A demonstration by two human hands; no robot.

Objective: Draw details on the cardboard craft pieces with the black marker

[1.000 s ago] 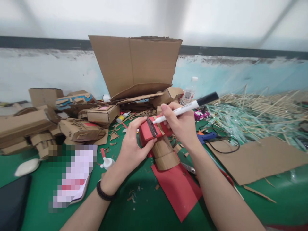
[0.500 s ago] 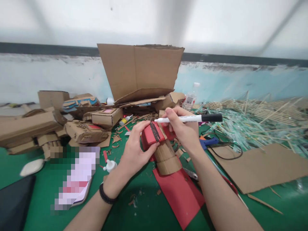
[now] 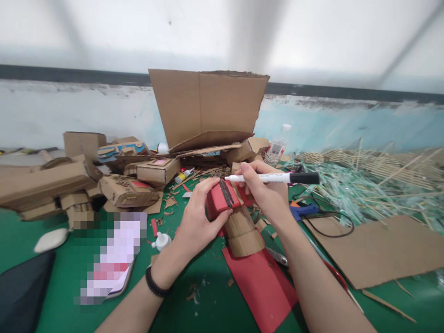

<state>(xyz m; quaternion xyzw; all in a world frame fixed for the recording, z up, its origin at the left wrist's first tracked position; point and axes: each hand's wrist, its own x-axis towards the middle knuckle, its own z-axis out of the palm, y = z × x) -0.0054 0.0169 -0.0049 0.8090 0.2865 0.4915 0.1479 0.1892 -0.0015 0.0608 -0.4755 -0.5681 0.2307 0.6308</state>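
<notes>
My left hand (image 3: pixel 199 217) grips a small red box-shaped piece (image 3: pixel 219 200) that has a black stripe across its top. A brown cardboard tube (image 3: pixel 244 236) extends from this piece towards me. In my right hand (image 3: pixel 265 189) is a black-and-white marker (image 3: pixel 282 178), held nearly level. Its tip points left, close to the far end of the black stripe; whether it touches cannot be made out. Beneath the tube lies a sheet of red paper (image 3: pixel 262 291) on the green table (image 3: pixel 194 314).
Cardboard models (image 3: pixel 128 190) fill the left, behind a phone (image 3: pixel 113 263) and a white case (image 3: pixel 51 240). A glue bottle (image 3: pixel 162 241) stands near my left wrist. Rightward are a blue glue gun (image 3: pixel 303 211), a cardboard sheet (image 3: pixel 385 249) and piled sticks (image 3: pixel 391 175). A large cardboard panel (image 3: pixel 211 106) stands behind.
The whole view has shifted slightly, so everything sits a little lower and mostly further right. Both hands keep their holds on the red piece and the marker.
</notes>
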